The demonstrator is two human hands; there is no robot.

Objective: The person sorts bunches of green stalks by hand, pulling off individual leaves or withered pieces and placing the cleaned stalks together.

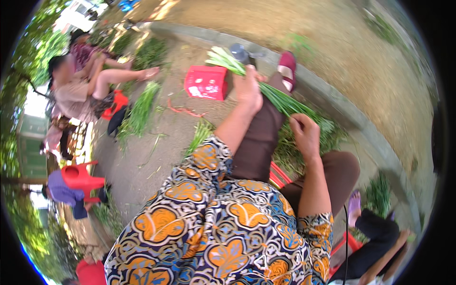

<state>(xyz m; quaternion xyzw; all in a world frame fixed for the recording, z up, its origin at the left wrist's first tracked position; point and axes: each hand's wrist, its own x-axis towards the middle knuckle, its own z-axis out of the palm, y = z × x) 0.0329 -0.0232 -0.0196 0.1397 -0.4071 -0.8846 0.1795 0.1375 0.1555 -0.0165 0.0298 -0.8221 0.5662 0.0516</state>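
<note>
My left hand (248, 91) is closed around a bunch of long green stalks with pale ends, like garlic chives or scallions (285, 100). The pale ends (224, 60) stick out to the upper left, and the green leaves run down to the right across my knee. My right hand (307, 133) is beside the leaves with its fingers curled; whether it pinches a leaf cannot be told. Below the bunch lies a heap of loose greens (292, 142) between my legs. A red box bearing writing (206, 82) stands on the ground left of my left hand.
More greens (142, 107) lie on the pavement at left, near people seated on red plastic stools (83, 180). A red strip (185, 111) and a small bunch (201, 135) lie nearer. A concrete curb (342, 103) curves past my foot. Another person sits at lower right beside greens (378, 196).
</note>
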